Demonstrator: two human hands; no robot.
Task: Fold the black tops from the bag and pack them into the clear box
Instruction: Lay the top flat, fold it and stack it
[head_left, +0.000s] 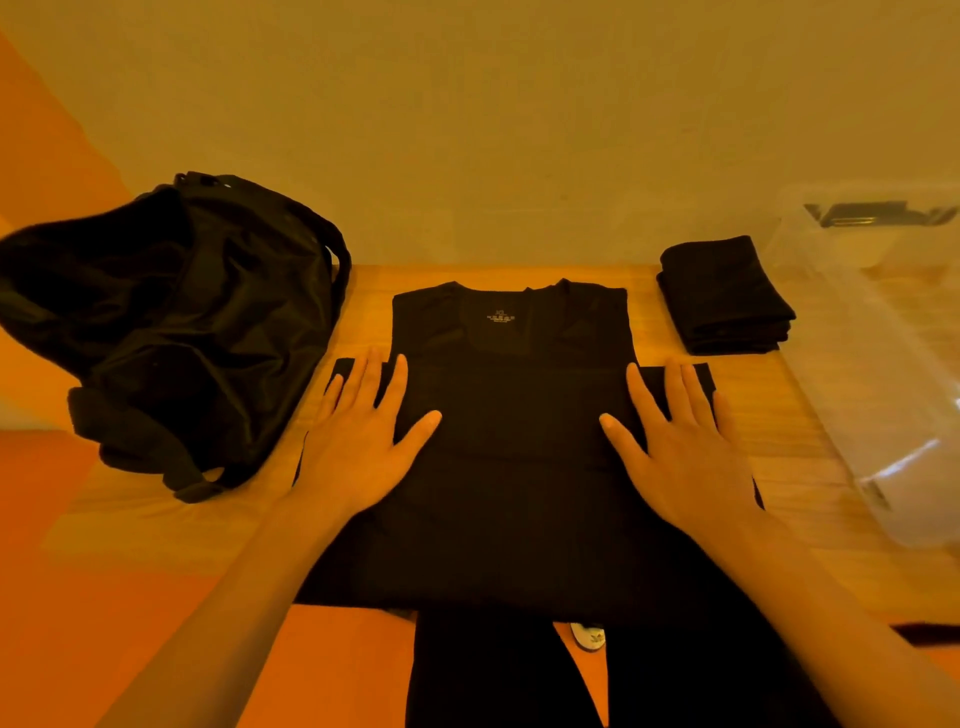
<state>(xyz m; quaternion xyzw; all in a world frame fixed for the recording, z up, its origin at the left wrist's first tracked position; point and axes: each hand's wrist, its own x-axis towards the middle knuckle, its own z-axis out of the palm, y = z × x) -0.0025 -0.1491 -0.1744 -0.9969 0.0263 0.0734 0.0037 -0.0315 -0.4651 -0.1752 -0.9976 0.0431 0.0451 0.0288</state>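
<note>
The print (501, 317) inside the neck of the black top (514, 493), just beyond both hands' fingertips, is too small to read. The left hand (358, 441) and right hand (685, 447) lie flat and cover the cloth beneath them. Out past the left fingers the bag (182, 322) runs off the left edge. Past the right fingers the clear box (883, 374) is cut by the right edge, its contents blurred. The layers of the folded pile (727, 296) beyond the right fingertips cannot be counted.
</note>
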